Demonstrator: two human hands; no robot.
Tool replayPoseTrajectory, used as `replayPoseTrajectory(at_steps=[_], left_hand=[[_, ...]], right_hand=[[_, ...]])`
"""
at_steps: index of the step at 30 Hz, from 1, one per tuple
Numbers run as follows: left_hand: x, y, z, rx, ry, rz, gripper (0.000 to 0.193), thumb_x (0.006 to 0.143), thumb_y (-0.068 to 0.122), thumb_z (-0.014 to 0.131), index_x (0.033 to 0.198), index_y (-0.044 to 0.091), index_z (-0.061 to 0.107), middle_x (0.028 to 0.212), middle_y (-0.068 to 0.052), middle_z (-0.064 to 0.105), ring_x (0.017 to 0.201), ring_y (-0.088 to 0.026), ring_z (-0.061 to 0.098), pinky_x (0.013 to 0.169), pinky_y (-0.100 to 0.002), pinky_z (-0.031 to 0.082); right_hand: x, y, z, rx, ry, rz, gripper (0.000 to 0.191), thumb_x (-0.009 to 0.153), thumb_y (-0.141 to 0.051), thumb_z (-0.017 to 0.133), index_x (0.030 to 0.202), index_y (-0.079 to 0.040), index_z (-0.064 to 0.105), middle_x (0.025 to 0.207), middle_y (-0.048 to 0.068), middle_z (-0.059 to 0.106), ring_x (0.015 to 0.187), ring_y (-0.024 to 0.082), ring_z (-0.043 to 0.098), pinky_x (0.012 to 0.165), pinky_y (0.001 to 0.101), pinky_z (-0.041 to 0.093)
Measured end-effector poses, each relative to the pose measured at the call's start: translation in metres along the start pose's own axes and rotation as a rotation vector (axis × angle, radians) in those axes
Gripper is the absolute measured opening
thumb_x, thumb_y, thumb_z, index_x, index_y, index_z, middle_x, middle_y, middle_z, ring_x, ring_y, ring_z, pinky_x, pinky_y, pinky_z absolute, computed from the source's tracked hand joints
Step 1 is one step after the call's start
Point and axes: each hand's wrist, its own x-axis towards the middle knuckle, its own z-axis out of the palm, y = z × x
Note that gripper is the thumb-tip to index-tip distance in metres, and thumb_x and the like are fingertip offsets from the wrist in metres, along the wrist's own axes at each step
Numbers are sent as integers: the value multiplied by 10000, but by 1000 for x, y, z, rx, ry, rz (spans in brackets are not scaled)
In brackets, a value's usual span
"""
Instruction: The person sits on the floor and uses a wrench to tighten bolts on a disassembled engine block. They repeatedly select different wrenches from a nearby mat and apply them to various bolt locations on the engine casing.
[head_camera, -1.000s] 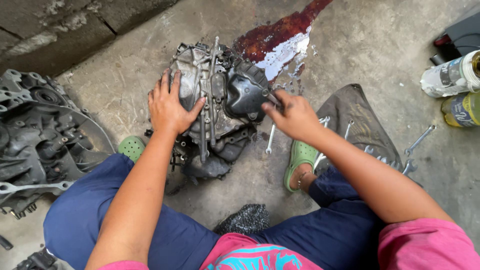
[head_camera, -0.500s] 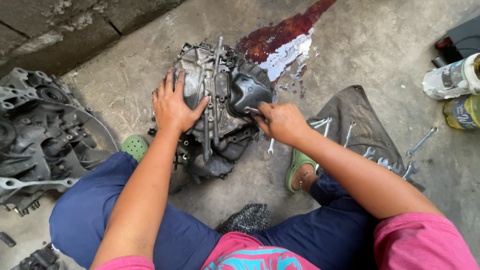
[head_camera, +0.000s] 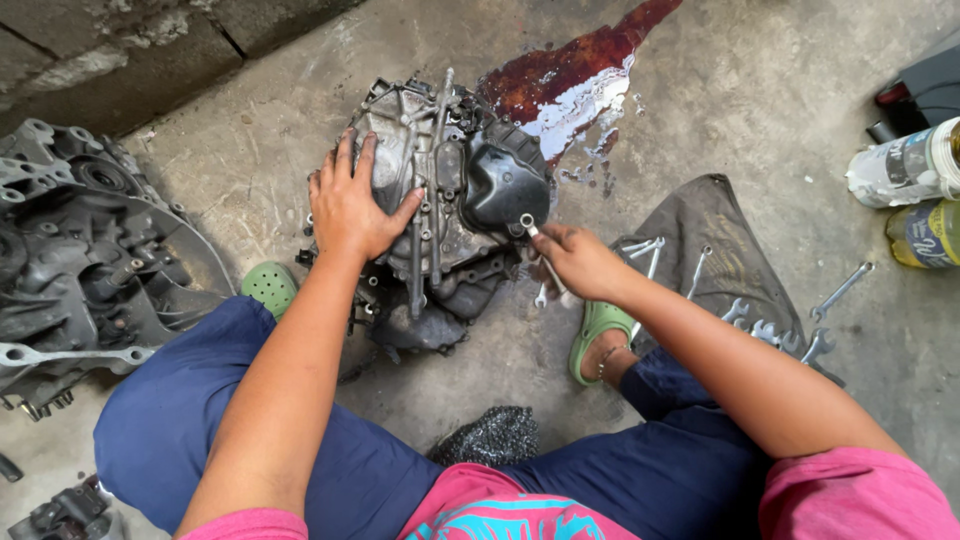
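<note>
The greasy grey metal gearbox casing (head_camera: 430, 215) lay on the stained concrete floor (head_camera: 760, 120), just in front of the person's knees and between 2 green rubber clogs (head_camera: 596, 335). The left hand (head_camera: 350, 205) lay flat on the casing's upper left face, fingers spread and gripping nothing. The right hand (head_camera: 578, 262) was closed around a slim silver ring spanner (head_camera: 538, 250), whose ring end sat against the black rounded cover (head_camera: 505, 185) on the casing's right side. A dark red oil puddle (head_camera: 570, 75) spread over the floor behind the casing. More silver spanners (head_camera: 790, 325) lay on a dark grey cloth (head_camera: 715, 240) to the right. Another dark casing half (head_camera: 80, 260) sat well apart at the left.
</note>
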Motion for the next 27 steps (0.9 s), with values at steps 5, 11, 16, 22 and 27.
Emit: replayPoseTrajectory(at_steps=[5,11,16,22,27], left_hand=[[-1,0,2,-3,27,16,970,826,682,717,1554,100,447,1616,-206,348,1408,-462,394,1151,-602,277],[-3,1,5,5,54,47,966,843,685,719,1554,88,453,1611,-222,365,1414,-457,407,1153,-595,300],[-2,2,5,7,56,41,972,824,678,727,1549,91,457,1606,-220,366,1393,-460,407,1139,-599,301],[-3,5,7,4,56,59,968,836,672,727,1554,84,451,1606,-228,376,1398,-458,414,1146,-582,307],[-1,8,7,11,78,63,963,830,668,731,1553,91,462,1591,-235,383,1397,-458,405,1148,-581,294]], right_hand=[[3,11,22,684,-187,430,344,1065,-362,438,1256,-84,504,912,227,744,821,366,769,645,455,610],[6,1,42,1087,-202,426,320,1054,-359,438,1186,-68,467,1012,252,748,893,400,772,714,509,656],[18,0,27,717,-203,518,324,1064,-379,486,1114,-67,555,974,237,710,808,384,737,718,556,637],[20,-23,-41,-1036,-79,-157,397,1018,-530,574,1042,-153,694,855,135,692,793,355,664,714,531,538],[4,-47,-63,-1048,460,-847,268,994,-380,643,914,-124,656,829,23,654,926,253,627,1034,488,433]])
